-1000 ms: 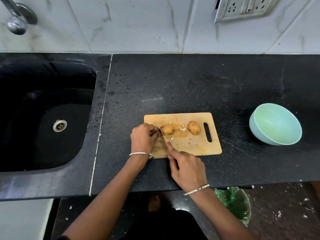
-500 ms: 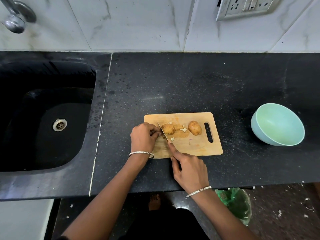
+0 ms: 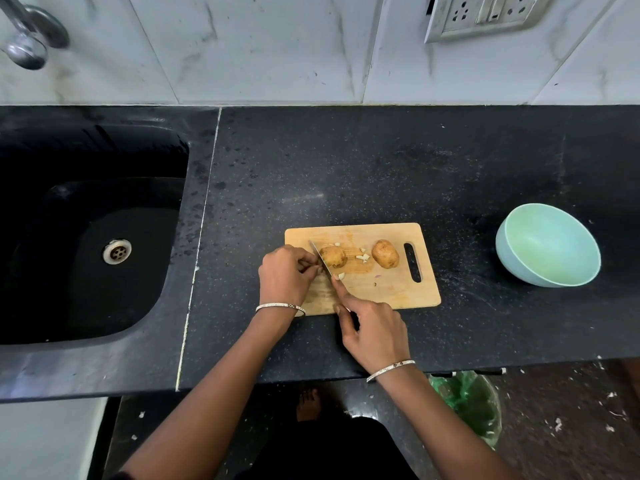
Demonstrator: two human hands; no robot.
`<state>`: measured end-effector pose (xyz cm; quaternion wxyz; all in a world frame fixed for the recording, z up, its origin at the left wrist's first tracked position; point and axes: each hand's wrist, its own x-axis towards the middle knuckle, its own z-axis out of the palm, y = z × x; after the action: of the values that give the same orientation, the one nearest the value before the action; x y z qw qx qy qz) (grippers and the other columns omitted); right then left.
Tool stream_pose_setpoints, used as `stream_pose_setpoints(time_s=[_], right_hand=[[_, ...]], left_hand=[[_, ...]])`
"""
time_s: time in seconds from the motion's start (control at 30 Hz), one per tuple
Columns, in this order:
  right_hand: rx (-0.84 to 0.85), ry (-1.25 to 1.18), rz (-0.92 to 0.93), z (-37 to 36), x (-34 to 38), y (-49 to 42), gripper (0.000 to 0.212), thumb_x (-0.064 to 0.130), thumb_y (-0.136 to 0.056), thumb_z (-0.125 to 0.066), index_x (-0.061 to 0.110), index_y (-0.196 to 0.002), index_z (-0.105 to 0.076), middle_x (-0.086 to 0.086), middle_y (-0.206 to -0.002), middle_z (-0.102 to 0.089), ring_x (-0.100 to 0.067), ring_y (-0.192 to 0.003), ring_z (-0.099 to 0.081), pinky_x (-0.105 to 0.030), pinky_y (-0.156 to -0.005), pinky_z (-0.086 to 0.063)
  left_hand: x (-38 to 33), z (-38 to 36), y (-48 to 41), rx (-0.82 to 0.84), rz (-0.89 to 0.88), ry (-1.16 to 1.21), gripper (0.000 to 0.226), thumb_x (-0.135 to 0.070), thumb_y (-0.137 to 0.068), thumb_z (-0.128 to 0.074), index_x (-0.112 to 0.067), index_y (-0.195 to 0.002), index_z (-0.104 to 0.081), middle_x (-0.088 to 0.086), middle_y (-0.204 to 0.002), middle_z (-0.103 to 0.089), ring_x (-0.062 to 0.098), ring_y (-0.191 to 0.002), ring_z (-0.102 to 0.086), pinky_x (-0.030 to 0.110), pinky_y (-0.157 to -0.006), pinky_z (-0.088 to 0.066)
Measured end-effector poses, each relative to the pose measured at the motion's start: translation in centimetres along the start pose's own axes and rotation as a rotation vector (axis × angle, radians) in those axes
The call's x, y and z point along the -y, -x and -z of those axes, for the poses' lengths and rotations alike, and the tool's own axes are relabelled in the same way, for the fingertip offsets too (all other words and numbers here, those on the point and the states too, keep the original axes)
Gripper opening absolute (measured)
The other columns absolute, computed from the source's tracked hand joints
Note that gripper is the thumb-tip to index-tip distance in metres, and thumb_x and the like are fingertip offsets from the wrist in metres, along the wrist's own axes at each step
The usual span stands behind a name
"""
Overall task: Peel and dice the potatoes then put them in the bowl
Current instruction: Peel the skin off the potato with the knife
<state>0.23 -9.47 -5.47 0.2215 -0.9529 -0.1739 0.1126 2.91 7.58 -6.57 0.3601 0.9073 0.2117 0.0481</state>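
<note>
A wooden cutting board [image 3: 388, 289] lies on the black counter. Two brown unpeeled potatoes rest on it: one [image 3: 333, 256] at the left and one [image 3: 385, 253] near the board's handle slot. Small pale potato bits [image 3: 363, 258] lie between them. My left hand [image 3: 285, 275] is curled at the left potato's left end, fingertips against it. My right hand [image 3: 372, 332] grips a knife [image 3: 320, 258], index finger along the spine; the blade lies at the left potato's left side. A pale green bowl [image 3: 549, 245], empty, stands to the right of the board.
A black sink [image 3: 86, 237] with a metal drain fills the left, a tap [image 3: 27, 39] above it. A switch panel [image 3: 485, 13] hangs on the tiled wall. Below the counter edge sits a bin with a green bag [image 3: 474, 407], and a bare foot [image 3: 308, 405] shows on the floor.
The knife blade has shifted slightly leftward to the left potato's end. My left hand stays curled at that end. The other potato and the bowl have not moved.
</note>
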Motion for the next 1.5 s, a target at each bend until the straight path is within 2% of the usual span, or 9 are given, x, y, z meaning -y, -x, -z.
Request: stream_pose_setpoints(time_s=[0.1, 0.3, 0.4, 0.57, 0.83, 0.97, 1.07, 1.23, 1.5], right_hand=[[-0.006, -0.019, 0.018, 0.0, 0.0, 0.1, 0.052, 0.038, -0.098, -0.049, 0.06, -0.142, -0.033, -0.002, -0.066, -0.063, -0.031, -0.068, -0.064, -0.037, -0.056, -0.047], [0.013, 0.002, 0.025, 0.1, -0.3, 1.0, 0.054, 0.038, -0.097, -0.049, 0.061, -0.142, -0.031, 0.008, -0.054, -0.038, -0.032, -0.066, -0.062, -0.038, -0.058, -0.049], [-0.015, 0.032, 0.073, 0.1, -0.8, 1.5, 0.054, 0.037, -0.097, -0.05, 0.059, -0.143, -0.033, 0.008, -0.052, -0.037, -0.029, -0.06, -0.059, -0.038, -0.056, -0.049], [-0.101, -0.061, 0.098, 0.3, -1.2, 1.3, 0.05, 0.035, -0.093, -0.058, 0.053, -0.138, -0.047, 0.008, -0.041, -0.03, -0.016, -0.041, -0.038, -0.035, -0.046, -0.045], [-0.074, -0.189, 0.07, 0.1, -1.3, 0.0, 0.048, 0.035, -0.093, -0.06, 0.052, -0.136, -0.05, 0.004, -0.04, -0.032, -0.015, -0.038, -0.033, -0.029, -0.043, -0.033], [0.023, -0.575, -0.022, -0.6, -1.4, 0.1, 0.043, 0.031, -0.095, -0.062, 0.048, -0.134, -0.054, -0.004, -0.05, -0.058, -0.019, -0.035, -0.05, -0.032, -0.04, -0.048], [0.11, -0.798, -0.053, -0.3, -0.9, 0.2, 0.042, 0.022, -0.098, -0.062, 0.04, -0.135, -0.056, -0.005, -0.054, -0.059, -0.023, -0.038, -0.05, -0.029, -0.046, -0.047], [0.082, -0.824, -0.05, -0.1, -0.5, -0.4, 0.042, 0.02, -0.098, -0.061, 0.039, -0.135, -0.057, -0.006, -0.055, -0.059, -0.023, -0.039, -0.049, -0.034, -0.046, -0.05], [-0.008, -0.785, -0.03, 0.2, -0.6, -0.7, 0.042, 0.02, -0.098, -0.061, 0.044, -0.132, -0.057, 0.0, -0.053, -0.059, -0.02, -0.038, -0.048, -0.036, -0.043, -0.05]], left_hand=[[0.0, 0.0, -0.3, -0.007, 0.018, 0.014, 0.008, -0.024, -0.073, -0.083, -0.023, -0.079, -0.078, -0.009, -0.073, -0.072, 0.007, -0.066, -0.064, 0.031, -0.071, -0.056], [-0.1, 0.3, -0.3, 0.018, 0.029, 0.042, 0.007, -0.021, -0.074, -0.082, -0.021, -0.078, -0.076, -0.009, -0.07, -0.071, 0.004, -0.062, -0.063, 0.027, -0.07, -0.055], [0.0, 0.3, -0.4, 0.03, 0.026, 0.067, 0.008, -0.019, -0.072, -0.082, -0.02, -0.078, -0.075, -0.009, -0.069, -0.07, 0.003, -0.06, -0.061, 0.027, -0.069, -0.056], [-0.1, 0.3, -0.5, 0.044, 0.003, 0.038, 0.008, -0.02, -0.07, -0.079, -0.02, -0.075, -0.073, -0.009, -0.067, -0.067, 0.006, -0.062, -0.062, 0.028, -0.067, -0.056], [0.2, 0.6, -0.7, 0.023, -0.055, -0.019, 0.01, -0.021, -0.074, -0.079, -0.019, -0.082, -0.073, -0.01, -0.071, -0.065, 0.009, -0.07, -0.061, 0.026, -0.067, -0.052], [0.4, 0.8, -0.6, 0.023, -0.065, -0.038, 0.009, -0.021, -0.075, -0.079, -0.021, -0.082, -0.074, -0.012, -0.071, -0.063, 0.005, -0.066, -0.058, 0.025, -0.066, -0.051], [0.9, 1.1, -0.6, 0.01, -0.066, -0.064, 0.008, -0.02, -0.075, -0.078, -0.023, -0.082, -0.074, -0.01, -0.074, -0.066, 0.007, -0.067, -0.059, 0.027, -0.067, -0.053], [0.7, 1.5, -0.7, 0.001, -0.109, -0.174, 0.008, -0.021, -0.078, -0.072, -0.023, -0.085, -0.074, -0.005, -0.085, -0.067, 0.011, -0.074, -0.058, 0.024, -0.064, -0.04], [0.1, 1.4, -0.9, 0.026, -0.185, -0.259, 0.012, -0.029, -0.084, -0.07, -0.027, -0.094, -0.076, 0.0, -0.095, -0.067, 0.021, -0.092, -0.059, 0.027, -0.07, -0.042]])
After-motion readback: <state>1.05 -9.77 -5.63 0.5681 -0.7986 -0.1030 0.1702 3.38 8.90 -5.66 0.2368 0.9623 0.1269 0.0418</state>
